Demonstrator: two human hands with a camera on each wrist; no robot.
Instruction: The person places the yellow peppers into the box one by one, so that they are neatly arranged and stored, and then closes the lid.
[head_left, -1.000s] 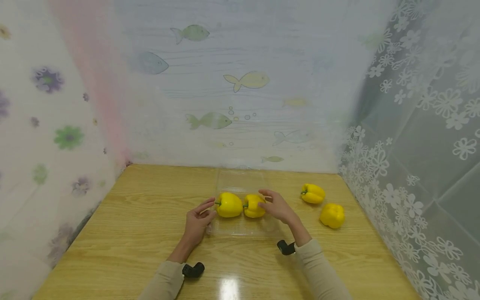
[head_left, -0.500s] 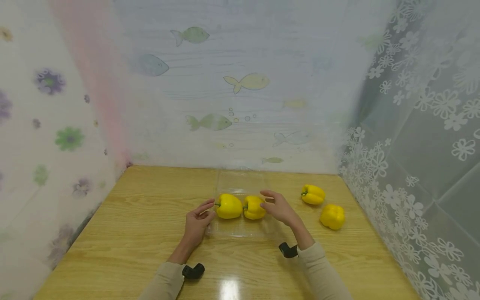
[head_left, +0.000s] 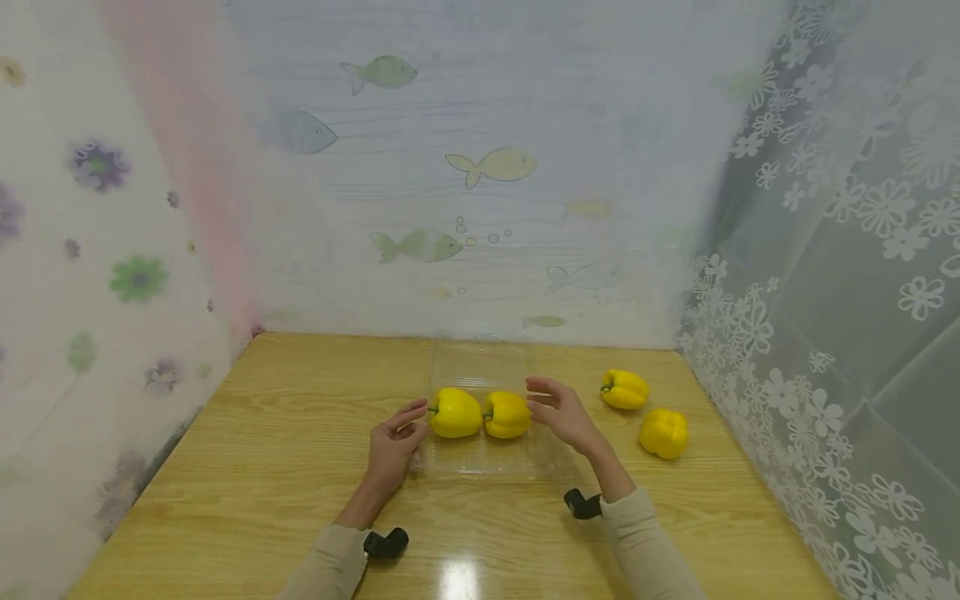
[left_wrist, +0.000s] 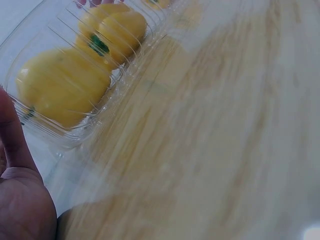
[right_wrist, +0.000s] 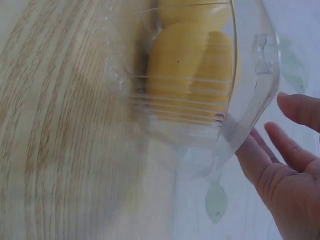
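Note:
Two yellow bell peppers lie in a row inside a clear plastic clamshell box [head_left: 480,465]: a left pepper [head_left: 456,413] and a right pepper [head_left: 507,415], both with stems to the left. My left hand [head_left: 392,450] is at the box's left end, its fingers mostly straight; in the left wrist view the thumb stands beside the end wall. At the right end is my right hand [head_left: 564,418], fingers spread. The right wrist view shows some fingers reaching behind the box's end wall [right_wrist: 185,135], with the thumb [right_wrist: 300,109] apart from the rim.
Two more yellow peppers sit on the wooden table [head_left: 300,417] to the right, a rear pepper [head_left: 625,390] and a front pepper [head_left: 663,433]. The box's raised lid [head_left: 480,360] lies toward the patterned back curtain [head_left: 480,200]. Curtains also border both sides.
My right hand has drawn slightly rightward, away from the right pepper, and its fingertips no longer overlap that pepper's side. The left hand and the peppers look nearly unmoved.

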